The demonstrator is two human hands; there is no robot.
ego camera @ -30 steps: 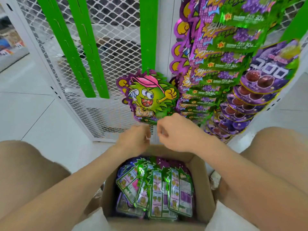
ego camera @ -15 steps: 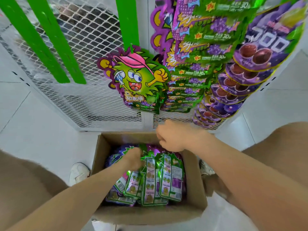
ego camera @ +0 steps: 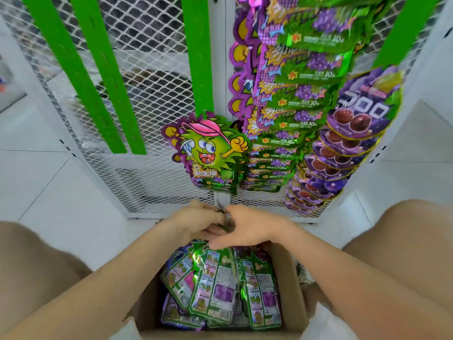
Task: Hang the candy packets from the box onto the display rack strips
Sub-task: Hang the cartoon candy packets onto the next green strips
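Observation:
An open cardboard box (ego camera: 290, 288) sits on the floor between my knees, holding several green and purple candy packets (ego camera: 259, 295) with their backs up. My left hand (ego camera: 196, 224) and my right hand (ego camera: 252, 229) meet over the box's far end. Both pinch the top edge of a candy packet (ego camera: 215, 288) that hangs down from them, back side toward me. One packet with a green cartoon face (ego camera: 208, 153) hangs at the bottom of the middle green strip (ego camera: 198, 57), just above my hands.
Two bare green strips (ego camera: 81, 74) run down the white mesh rack (ego camera: 152, 182) on the left. Right of centre, strips are full of green grape packets (ego camera: 294, 106) and purple gummy packets (ego camera: 353, 136). White floor tiles lie all around.
My left hand dipped into the box and came back up with a packet. My right hand has closed in on it, so both hands now meet at the box's far end.

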